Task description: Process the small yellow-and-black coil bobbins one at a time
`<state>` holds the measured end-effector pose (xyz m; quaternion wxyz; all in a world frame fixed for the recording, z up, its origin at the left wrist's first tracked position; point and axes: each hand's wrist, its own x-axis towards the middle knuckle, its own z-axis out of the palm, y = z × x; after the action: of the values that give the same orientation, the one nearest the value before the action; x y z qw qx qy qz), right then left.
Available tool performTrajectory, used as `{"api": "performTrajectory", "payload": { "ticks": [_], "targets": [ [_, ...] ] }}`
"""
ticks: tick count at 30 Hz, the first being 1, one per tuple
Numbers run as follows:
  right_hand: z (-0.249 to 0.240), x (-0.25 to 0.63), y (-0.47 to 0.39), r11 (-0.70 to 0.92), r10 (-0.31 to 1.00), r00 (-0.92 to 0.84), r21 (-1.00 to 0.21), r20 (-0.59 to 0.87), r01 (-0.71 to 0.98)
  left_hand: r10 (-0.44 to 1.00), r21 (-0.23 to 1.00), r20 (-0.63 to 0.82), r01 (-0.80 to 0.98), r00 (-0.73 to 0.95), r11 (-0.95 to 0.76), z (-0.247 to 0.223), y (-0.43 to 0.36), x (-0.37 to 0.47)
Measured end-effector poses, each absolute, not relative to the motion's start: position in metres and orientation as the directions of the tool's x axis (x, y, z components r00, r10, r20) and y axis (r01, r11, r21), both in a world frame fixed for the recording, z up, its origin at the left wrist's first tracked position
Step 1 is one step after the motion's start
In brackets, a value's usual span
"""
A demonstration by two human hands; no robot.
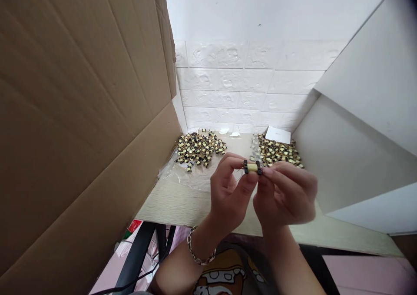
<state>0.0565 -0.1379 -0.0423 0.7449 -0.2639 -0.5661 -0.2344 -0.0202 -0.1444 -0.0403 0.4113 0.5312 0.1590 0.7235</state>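
A small coil part [252, 167] with a pale yellow middle and black pinned ends is held up level between both hands, above the table. My left hand [230, 190] pinches its left end between thumb and fingers. On its right end, the thumb and fingers of my right hand [286, 193] are closed. A thin wire shows near the part's left side. Behind the hands, a pile of similar parts [198, 147] lies on clear plastic at the left, and another pile [278, 151] lies at the right.
A white card [278, 135] rests on the right pile. Tall cardboard [97, 91] stands along the left, white panels [355, 151] along the right. A white brick-pattern wall [228, 77] is behind the pale table [176, 203]. Cables hang below at the left.
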Motion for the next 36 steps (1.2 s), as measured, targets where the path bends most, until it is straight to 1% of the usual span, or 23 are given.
{"api": "performTrajectory", "payload": {
  "ticks": [3, 8, 12, 15, 18, 23, 26, 31, 36],
  "targets": [
    [-0.044, 0.055, -0.139, 0.741, -0.065, 0.243, -0.116, 0.968, 0.661, 0.816, 0.683, 0.573, -0.505, -0.079, -0.528, -0.039, -0.15, -0.019],
    [-0.045, 0.053, -0.142, 0.732, -0.053, 0.251, -0.133, 0.967, 0.669, 0.915, 0.704, 0.403, -0.639, -0.001, -0.311, -0.039, -0.159, -0.017],
    [-0.045, 0.053, -0.145, 0.717, -0.029, 0.216, -0.13, 0.976, 0.685, 0.94, 0.707, 0.342, -0.665, 0.02, -0.243, -0.039, -0.161, -0.016],
    [-0.044, 0.055, -0.149, 0.702, 0.017, 0.172, -0.134, 0.985, 0.7, 0.938, 0.717, 0.345, -0.65, 0.016, -0.253, -0.038, -0.16, -0.016],
    [-0.044, 0.055, -0.152, 0.66, 0.052, 0.174, -0.164, 0.983, 0.733, 0.935, 0.735, 0.354, -0.612, -0.022, -0.292, -0.038, -0.158, -0.016],
    [-0.043, 0.052, -0.152, 0.601, 0.056, 0.194, -0.188, 0.979, 0.777, 0.927, 0.773, 0.367, -0.53, -0.075, -0.349, -0.038, -0.157, -0.014],
    [-0.044, 0.052, -0.15, 0.587, 0.042, 0.21, -0.194, 0.977, 0.786, 0.924, 0.778, 0.373, -0.514, -0.084, -0.361, -0.038, -0.157, -0.012],
    [-0.046, 0.052, -0.149, 0.611, 0.06, 0.198, -0.193, 0.978, 0.768, 0.921, 0.775, 0.379, -0.512, -0.092, -0.371, -0.039, -0.154, -0.013],
    [-0.049, 0.05, -0.149, 0.681, 0.071, 0.229, -0.215, 0.971, 0.7, 0.861, 0.769, 0.49, -0.396, -0.137, -0.502, -0.041, -0.155, -0.018]
  ]
}}
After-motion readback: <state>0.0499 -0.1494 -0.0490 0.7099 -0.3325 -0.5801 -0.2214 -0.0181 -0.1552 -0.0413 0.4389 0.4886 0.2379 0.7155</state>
